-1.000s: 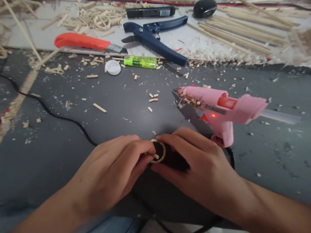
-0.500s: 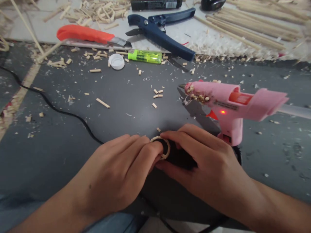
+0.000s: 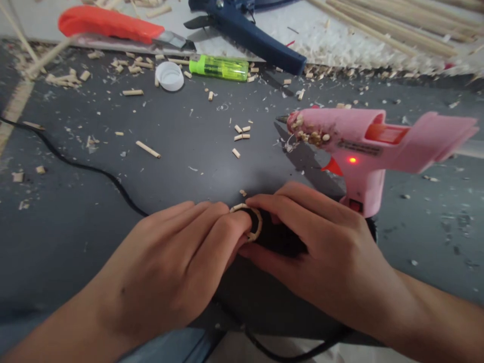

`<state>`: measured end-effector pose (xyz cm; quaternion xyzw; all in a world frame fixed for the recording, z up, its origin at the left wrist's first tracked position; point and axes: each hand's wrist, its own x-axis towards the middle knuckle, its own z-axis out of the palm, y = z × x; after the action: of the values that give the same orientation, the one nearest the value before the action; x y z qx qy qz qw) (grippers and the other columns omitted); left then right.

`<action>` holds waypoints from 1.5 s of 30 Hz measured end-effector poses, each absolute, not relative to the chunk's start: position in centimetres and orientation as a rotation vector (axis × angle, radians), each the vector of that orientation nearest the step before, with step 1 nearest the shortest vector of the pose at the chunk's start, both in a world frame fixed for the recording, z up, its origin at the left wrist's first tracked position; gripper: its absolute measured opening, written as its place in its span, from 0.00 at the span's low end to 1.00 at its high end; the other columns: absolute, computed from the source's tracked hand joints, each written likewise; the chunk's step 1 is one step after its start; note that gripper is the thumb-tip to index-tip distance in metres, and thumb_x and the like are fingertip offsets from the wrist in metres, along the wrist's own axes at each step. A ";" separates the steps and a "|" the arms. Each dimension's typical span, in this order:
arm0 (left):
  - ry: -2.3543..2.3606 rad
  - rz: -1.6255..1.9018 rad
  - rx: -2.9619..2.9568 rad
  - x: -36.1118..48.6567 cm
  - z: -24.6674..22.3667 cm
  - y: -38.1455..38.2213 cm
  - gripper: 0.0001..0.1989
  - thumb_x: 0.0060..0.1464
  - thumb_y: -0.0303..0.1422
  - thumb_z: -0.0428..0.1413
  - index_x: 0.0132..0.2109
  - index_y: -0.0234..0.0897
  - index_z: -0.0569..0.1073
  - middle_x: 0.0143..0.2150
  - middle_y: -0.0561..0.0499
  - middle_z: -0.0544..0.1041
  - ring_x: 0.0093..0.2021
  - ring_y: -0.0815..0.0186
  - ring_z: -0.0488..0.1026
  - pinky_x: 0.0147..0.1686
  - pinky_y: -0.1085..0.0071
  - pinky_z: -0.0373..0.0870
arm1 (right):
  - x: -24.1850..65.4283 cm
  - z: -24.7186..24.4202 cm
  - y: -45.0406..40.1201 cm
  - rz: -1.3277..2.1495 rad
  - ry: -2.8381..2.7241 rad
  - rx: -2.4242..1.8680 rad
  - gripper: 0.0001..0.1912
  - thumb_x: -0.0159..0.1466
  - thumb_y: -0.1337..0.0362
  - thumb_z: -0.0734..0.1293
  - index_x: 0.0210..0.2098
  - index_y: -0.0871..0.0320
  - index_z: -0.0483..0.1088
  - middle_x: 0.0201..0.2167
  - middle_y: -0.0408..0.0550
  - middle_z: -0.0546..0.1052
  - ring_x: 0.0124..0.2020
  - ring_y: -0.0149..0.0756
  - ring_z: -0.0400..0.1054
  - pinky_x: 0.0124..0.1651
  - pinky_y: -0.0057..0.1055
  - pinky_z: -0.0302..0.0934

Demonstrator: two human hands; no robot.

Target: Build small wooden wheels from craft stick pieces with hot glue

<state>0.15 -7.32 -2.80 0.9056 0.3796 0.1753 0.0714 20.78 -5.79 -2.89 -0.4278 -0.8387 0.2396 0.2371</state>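
Note:
A small ring of short wooden pieces lies between my two hands near the table's front edge. My left hand is closed on the ring's left side, its index finger reaching into the opening. From the right, my right hand holds the ring between thumb and index fingertips, at its lower and upper edges. The undersides of both hands are hidden. Just beyond my right hand stands a pink glue gun with a red light lit, its nozzle pointing left.
Tiny wooden bits lie beyond the ring. Farther back are a white cap, a green lighter, an orange cutter, blue pruning shears and wooden sticks. A black cable crosses the left side.
The view has tilted down and come slightly closer, so the tools at the back sit higher in the frame. Both hands keep nearly the same hold on the ring.

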 end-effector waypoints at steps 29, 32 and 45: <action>1.191 0.486 2.663 -0.2 -2.8 -7.4 0.07 0.70 0.29 0.47 0.46 0.38 0.70 0.33 0.49 0.77 0.28 0.59 0.75 0.27 0.60 0.68 | 20.8 -2.9 -5.7 0.694 -2.317 -1.166 0.12 0.64 0.65 0.73 0.47 0.63 0.76 0.37 0.47 0.77 0.37 0.38 0.73 0.40 0.36 0.70; 1.213 0.497 2.648 -0.1 -3.0 -7.3 0.08 0.70 0.31 0.47 0.47 0.38 0.70 0.33 0.50 0.77 0.28 0.59 0.75 0.26 0.60 0.67 | 20.8 -2.8 -5.7 0.713 -2.309 -1.163 0.12 0.64 0.65 0.72 0.47 0.63 0.76 0.37 0.47 0.77 0.37 0.38 0.73 0.41 0.36 0.70; 1.243 0.465 2.636 0.2 -2.2 -7.0 0.08 0.69 0.30 0.49 0.41 0.38 0.72 0.30 0.52 0.73 0.27 0.62 0.71 0.27 0.61 0.62 | 20.8 -2.8 -5.6 0.705 -2.311 -1.147 0.12 0.64 0.67 0.72 0.46 0.64 0.76 0.37 0.48 0.77 0.37 0.38 0.73 0.40 0.35 0.70</action>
<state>0.23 -6.99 -2.22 0.8891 0.4192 0.1570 0.0952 20.81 -5.63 -2.83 -0.4171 -0.8406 0.2564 0.2316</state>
